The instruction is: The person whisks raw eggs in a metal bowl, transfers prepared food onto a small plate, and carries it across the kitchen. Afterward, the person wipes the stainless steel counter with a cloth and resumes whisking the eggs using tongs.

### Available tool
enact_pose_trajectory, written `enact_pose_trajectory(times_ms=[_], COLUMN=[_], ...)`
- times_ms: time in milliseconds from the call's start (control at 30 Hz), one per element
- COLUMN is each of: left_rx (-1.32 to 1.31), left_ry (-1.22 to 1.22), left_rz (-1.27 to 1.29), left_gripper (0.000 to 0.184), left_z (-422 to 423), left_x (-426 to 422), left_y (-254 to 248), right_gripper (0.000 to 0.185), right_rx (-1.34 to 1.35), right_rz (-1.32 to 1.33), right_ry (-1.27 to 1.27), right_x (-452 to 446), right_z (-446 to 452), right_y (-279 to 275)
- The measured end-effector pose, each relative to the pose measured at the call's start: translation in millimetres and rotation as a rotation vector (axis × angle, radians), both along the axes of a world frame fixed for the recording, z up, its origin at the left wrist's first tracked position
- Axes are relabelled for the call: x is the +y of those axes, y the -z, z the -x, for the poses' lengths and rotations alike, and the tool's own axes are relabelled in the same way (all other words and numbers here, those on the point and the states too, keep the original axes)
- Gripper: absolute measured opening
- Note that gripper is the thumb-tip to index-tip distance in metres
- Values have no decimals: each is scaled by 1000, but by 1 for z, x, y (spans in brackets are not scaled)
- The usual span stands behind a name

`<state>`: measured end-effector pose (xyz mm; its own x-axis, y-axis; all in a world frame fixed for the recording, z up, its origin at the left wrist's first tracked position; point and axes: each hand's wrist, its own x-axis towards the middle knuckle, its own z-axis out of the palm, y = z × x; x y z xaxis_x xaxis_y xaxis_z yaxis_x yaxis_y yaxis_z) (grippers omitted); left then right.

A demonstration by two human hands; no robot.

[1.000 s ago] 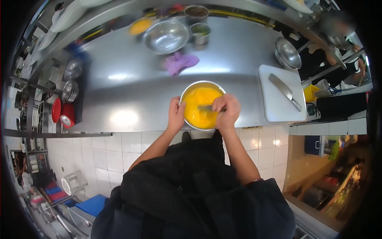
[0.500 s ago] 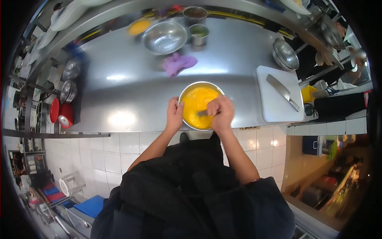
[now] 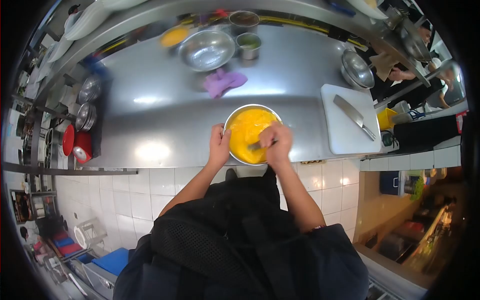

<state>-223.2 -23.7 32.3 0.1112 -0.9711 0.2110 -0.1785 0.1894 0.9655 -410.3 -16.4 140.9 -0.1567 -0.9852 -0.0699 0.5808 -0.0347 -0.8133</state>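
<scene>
A round metal bowl (image 3: 238, 111) of yellow liquid (image 3: 247, 132), which looks like beaten egg, stands at the near edge of the steel counter. My left hand (image 3: 219, 142) grips the bowl's left rim, thumb towards the inside. Over the right side of the bowl, my right hand (image 3: 278, 143) is closed around a metal utensil (image 3: 255, 146), its lower end in the liquid. Whether that utensil is a fork or a spoon is hidden by the hand and the liquid. Behind the bowl lies a crumpled purple cloth (image 3: 223, 83).
On the right, a white cutting board (image 3: 345, 135) carries a large cleaver-like knife (image 3: 352, 112). Stacked metal bowls (image 3: 357, 70) stand behind it. Towards the back are a wide steel bowl (image 3: 206, 50), a container of green food (image 3: 248, 46) and a yellow-filled bowl (image 3: 174, 36). People work beyond the right side.
My right hand and the utensil have shifted slightly within the bowl, and the liquid's surface looks different. My left hand keeps its place on the rim. A person at the far right has moved.
</scene>
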Motion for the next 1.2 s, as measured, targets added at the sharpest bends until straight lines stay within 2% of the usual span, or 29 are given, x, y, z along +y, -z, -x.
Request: enact_pose_trajectory(times_ms=[33, 67, 100, 167, 200, 233, 300, 333, 367, 433, 500, 567, 600, 633, 700, 767, 833, 867, 900, 967, 1033, 1100, 1133, 1167, 1200], left_rx=[8, 18, 15, 29, 30, 51, 70, 111, 150, 132, 113, 52, 51, 110, 171, 43, 82, 116, 114, 109, 92, 71, 129, 189, 190], left_ry=[2, 8, 14, 8, 10, 20, 20, 6, 0, 24, 29, 12, 15, 11, 10, 13, -10, -10, -2, 24, 26, 31, 10, -8, 1], left_rz=[-64, -129, -135, -75, -60, -47, -58, -130, -197, -177, -149, -130, -144, -147, -129, -4, -80, -134, -132, -112, -120, -159, -150, -131, -119], left_gripper=[14, 14, 14, 11, 11, 11, 14, 13, 13, 13, 12, 12, 12, 11, 11, 10, 10, 10, 10, 13, 13, 13, 13, 13, 13], left_z=[2, 3, 2, 3, 3, 2, 0, 3, 6, 3, 1, 2, 3, 4, 5, 1, 5, 7, 5, 3, 2, 2, 4, 7, 7], left_x=[2, 7, 10, 3, -3, -3, 6, 7, 8, 9, -3, 7, 11, 9, -1, -1, 7, 8, 10, 3, -1, 12, 10, 5, 1], left_y=[-9, -16, -13, -6, -5, -3, -2, -9, -15, -5, -4, -10, -6, -2, 3, 11, -2, -10, -7, -3, -9, -6, -4, -3, -3], right_gripper=[35, 37, 37, 37, 38, 38, 40, 40, 40, 38, 37, 36, 36, 36, 37, 37, 38, 39, 39, 38, 39, 45, 44, 44, 41], right_rx=[-49, -36, -38, 349, 193, 197, 48, -16, -15, -24, 13, -115, -72, -70, -7, 98, -178, -18, -19, 109, 156, -88, 185, 186, 130], right_rz=[154, 148, 142, 80, -117, -109, 92, 75, 68, -279, -326, 98, 121, 121, -296, -316, 33, 146, 148, -265, -195, 85, 246, 250, 33], right_ry=[124, 291, 297, 9, -114, -119, 247, 368, 373, -90, -117, 277, 423, 430, -156, -110, 321, 389, 397, -77, -50, 405, 400, 412, 113], right_x=[3, -3, 1, 2, 7, 2, 0, -6, -3, -6, -10, -10, -17, -13, -10, -13, -16, -19, -15, -7, -8, -14, -16, -13, -8], right_z=[1, 3, -3, -18, -19, -14, -4, -8, -12, -17, -6, 3, -5, -9, -15, -7, 2, -9, -14, -19, -17, -18, -30, -23, -19], right_y=[-9, -18, -7, 20, -2, -15, -24, -20, -7, 4, -12, -13, -11, -5, 1, -9, -9, 4, 4, -2, -13, -15, 5, 19, 14])
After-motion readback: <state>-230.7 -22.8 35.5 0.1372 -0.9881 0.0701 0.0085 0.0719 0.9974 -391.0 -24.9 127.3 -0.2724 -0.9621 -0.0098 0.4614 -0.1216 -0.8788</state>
